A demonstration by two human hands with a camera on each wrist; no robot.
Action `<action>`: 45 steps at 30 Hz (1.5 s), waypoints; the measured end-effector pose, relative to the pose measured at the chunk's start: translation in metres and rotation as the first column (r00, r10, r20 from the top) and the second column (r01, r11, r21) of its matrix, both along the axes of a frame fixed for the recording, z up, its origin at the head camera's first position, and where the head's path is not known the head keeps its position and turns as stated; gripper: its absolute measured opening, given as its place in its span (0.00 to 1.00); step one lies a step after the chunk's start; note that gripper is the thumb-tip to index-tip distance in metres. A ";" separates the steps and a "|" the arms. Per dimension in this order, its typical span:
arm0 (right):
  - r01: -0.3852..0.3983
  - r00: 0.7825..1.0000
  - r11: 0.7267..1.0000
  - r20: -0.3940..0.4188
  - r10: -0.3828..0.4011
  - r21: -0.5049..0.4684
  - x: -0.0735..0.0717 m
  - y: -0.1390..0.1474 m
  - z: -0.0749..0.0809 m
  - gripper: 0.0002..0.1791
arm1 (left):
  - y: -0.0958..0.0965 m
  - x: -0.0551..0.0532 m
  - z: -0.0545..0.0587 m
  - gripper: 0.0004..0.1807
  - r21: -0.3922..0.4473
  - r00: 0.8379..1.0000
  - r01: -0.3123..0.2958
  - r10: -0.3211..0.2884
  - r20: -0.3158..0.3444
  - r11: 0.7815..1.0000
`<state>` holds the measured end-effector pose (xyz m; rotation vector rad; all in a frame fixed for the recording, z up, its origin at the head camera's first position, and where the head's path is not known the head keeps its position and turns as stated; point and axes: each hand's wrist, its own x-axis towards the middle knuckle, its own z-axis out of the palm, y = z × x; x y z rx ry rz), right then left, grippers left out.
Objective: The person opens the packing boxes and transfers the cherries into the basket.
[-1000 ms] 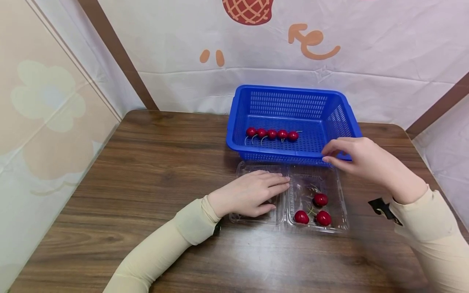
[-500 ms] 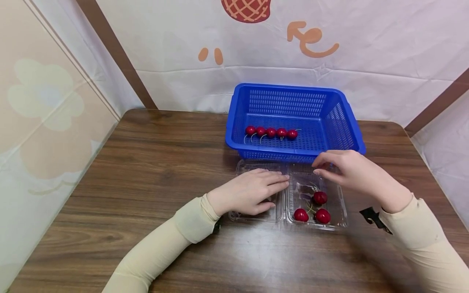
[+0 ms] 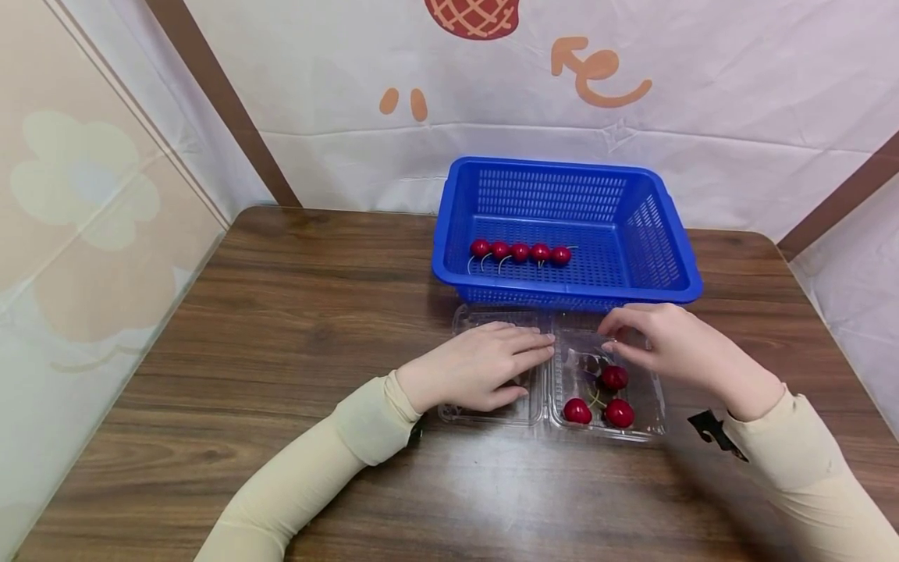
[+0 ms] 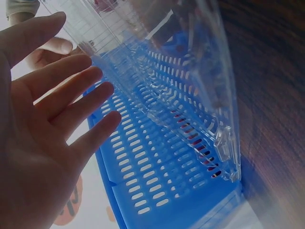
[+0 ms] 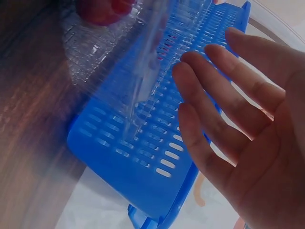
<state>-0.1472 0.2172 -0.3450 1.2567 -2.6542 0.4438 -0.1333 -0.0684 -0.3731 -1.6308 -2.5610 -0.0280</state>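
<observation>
Evidently, from the head, the left hand (image 3: 485, 367) is laid out over the left half of the clear box (image 3: 597, 432), its fingers stretched and slightly parted, their tips brought to the middle fold. The right hand (image 3: 660, 337) is held over the box's far right corner, its fingers loosely bent; whether anything is pinched cannot be told from this angle. Three cherries (image 3: 620, 414) are gathered in the box's right half, to the right of the left hand and nearer the person than the right fingertips. Beyond both hands, five more are lined up in a row (image 3: 520, 252) inside the basket (image 3: 534, 296). Under the hands, the wooden table (image 3: 316, 351) is seen.

From the left wrist, the left fingers are seen spread, with the box just beside their tips; contact cannot be made out. Part of the right hand is seen past them.

From the right wrist, the right fingers are seen relaxed, tips parted, nothing being held. One cherry is shown in the box beyond the fingertips.
</observation>
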 end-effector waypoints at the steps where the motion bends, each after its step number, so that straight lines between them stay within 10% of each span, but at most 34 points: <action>1: -0.001 1.000 1.000 0.009 0.001 0.006 0.001 0.000 0.000 0.09 | 0.000 0.000 0.000 0.33 0.000 1.000 -0.001 0.001 0.001 1.000; 13: 0.002 0.993 0.995 0.114 -0.013 0.096 0.011 -0.001 -0.005 0.18 | -0.002 0.000 -0.001 0.33 -0.003 1.000 -0.004 0.004 0.001 1.000; 45: 0.094 0.993 0.955 0.043 -0.110 0.281 0.016 -0.015 -0.014 0.19 | 0.000 0.001 0.000 0.34 -0.014 1.000 -0.014 0.015 0.019 1.000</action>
